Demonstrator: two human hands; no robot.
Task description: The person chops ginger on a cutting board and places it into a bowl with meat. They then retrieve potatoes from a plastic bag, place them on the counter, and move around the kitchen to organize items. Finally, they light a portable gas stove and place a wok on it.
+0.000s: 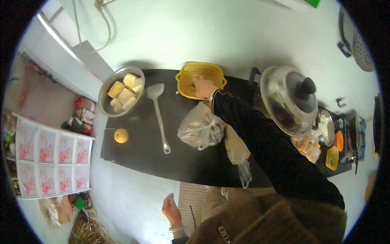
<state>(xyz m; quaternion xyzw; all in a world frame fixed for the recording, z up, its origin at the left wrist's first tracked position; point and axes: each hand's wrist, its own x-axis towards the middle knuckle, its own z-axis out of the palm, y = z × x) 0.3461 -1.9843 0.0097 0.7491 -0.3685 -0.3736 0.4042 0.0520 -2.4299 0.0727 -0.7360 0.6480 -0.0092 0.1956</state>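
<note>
My right hand reaches down into a yellow plastic basket at the back of the black counter; its fingertips are partly hidden, and whether they grip anything cannot be told. My left hand hangs in front of the counter with nothing in it, its fingers loosely curled. Just in front of the basket lies a knotted clear plastic bag, and another plastic bag lies partly under my right sleeve. A metal spatula rests to the left. Pale yellow blocks fill a steel bowl.
A round yellowish object sits near the counter's left end. On the right stand a large lidded pot, a bowl of white food, a bag and a small yellow basket. A flowered drawer unit is at far left.
</note>
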